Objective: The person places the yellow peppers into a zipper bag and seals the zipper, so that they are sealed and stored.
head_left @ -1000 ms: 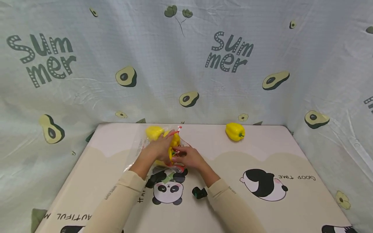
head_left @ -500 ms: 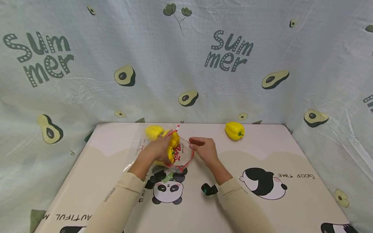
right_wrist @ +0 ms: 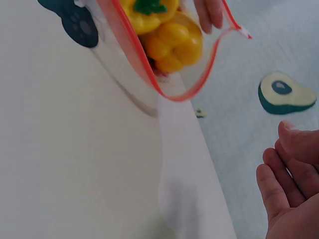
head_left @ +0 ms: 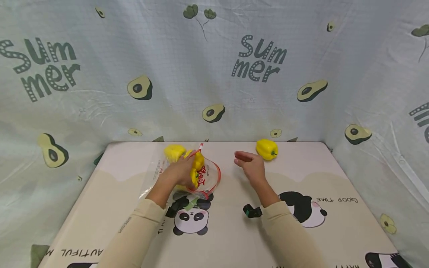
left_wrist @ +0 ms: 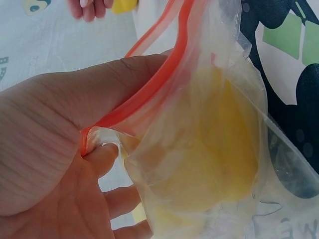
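Observation:
A clear zip bag point(head_left: 217, 168) with a red zip edge lies at the left of the table, its mouth held wide. Inside are several yellow bell peppers point(right_wrist: 174, 45), one with a green stem showing. My left hand point(head_left: 177, 173) grips the bag's edge, thumb and fingers on either side of the red zip point(left_wrist: 149, 92). To the right of the bag, my right hand point(head_left: 253, 168) is in the air with loosely bent fingers and nothing in it. Just beyond it a loose yellow bell pepper point(head_left: 267, 149) lies near the table's back edge, apart from the fingers.
The pale table point(head_left: 231, 238) has printed pandas and lettering. Behind and beside it hangs a curtain point(head_left: 174, 56) with avocado prints. A small black device point(head_left: 252, 211) sits at my right wrist.
My right hand has let go of the bag's mouth and moved right, toward the loose bell pepper. The bag's mouth now spreads wider; the left hand keeps its grip.

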`<state>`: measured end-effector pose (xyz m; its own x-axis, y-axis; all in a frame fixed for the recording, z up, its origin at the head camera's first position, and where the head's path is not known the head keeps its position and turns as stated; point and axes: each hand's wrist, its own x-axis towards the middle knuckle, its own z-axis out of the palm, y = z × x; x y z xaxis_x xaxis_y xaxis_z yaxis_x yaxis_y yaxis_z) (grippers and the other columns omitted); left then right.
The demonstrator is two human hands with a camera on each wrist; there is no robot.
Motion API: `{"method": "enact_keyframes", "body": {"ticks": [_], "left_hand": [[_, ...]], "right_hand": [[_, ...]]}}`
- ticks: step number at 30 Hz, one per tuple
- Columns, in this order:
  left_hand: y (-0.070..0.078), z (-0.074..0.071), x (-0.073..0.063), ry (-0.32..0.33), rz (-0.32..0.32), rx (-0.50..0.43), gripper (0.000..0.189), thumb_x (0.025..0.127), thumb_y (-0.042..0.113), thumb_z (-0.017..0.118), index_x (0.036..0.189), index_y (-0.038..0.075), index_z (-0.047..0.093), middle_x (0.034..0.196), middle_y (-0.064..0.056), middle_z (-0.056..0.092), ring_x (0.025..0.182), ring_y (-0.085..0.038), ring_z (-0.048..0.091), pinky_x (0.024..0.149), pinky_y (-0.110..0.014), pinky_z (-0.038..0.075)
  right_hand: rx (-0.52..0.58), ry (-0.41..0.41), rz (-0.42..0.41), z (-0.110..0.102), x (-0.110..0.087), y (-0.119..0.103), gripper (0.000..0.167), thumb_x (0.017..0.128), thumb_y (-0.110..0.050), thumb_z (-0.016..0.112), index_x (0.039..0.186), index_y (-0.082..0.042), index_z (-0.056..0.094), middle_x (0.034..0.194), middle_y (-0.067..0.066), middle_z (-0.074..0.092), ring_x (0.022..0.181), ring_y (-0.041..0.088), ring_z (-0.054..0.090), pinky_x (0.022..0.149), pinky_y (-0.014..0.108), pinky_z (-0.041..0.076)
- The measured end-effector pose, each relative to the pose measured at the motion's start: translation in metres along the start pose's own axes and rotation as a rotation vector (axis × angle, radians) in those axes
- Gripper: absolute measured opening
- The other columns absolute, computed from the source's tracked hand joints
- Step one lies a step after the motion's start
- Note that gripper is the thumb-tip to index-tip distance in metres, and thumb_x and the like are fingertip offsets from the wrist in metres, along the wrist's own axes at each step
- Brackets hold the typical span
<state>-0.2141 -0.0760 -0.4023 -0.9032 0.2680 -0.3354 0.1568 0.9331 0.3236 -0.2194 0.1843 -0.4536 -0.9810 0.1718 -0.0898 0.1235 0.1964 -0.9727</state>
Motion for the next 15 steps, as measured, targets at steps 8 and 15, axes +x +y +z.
{"method": "enact_keyframes", "body": {"ticks": [8,15], "left_hand": [[0.001,0.001,0.001,-0.005,-0.006,0.012,0.119,0.072,0.022,0.095,0.166,0.01,0.022,0.17,-0.016,0.033,0.159,-0.043,0.025,0.127,-0.066,0.026],[-0.001,0.002,0.001,-0.007,-0.01,0.007,0.118,0.073,0.022,0.094,0.166,0.01,0.022,0.171,-0.017,0.031,0.161,-0.043,0.02,0.129,-0.065,0.022]], "right_hand": [[0.094,0.082,0.038,-0.026,0.009,0.007,0.039,0.097,-0.008,0.072,0.136,-0.008,0.069,0.139,0.012,0.07,0.128,0.025,0.069,0.094,0.017,0.057],[0.108,0.186,0.008,-0.043,0.017,0.012,0.041,0.097,-0.009,0.073,0.138,-0.008,0.067,0.14,0.011,0.07,0.13,0.024,0.068,0.09,0.012,0.056]]}}
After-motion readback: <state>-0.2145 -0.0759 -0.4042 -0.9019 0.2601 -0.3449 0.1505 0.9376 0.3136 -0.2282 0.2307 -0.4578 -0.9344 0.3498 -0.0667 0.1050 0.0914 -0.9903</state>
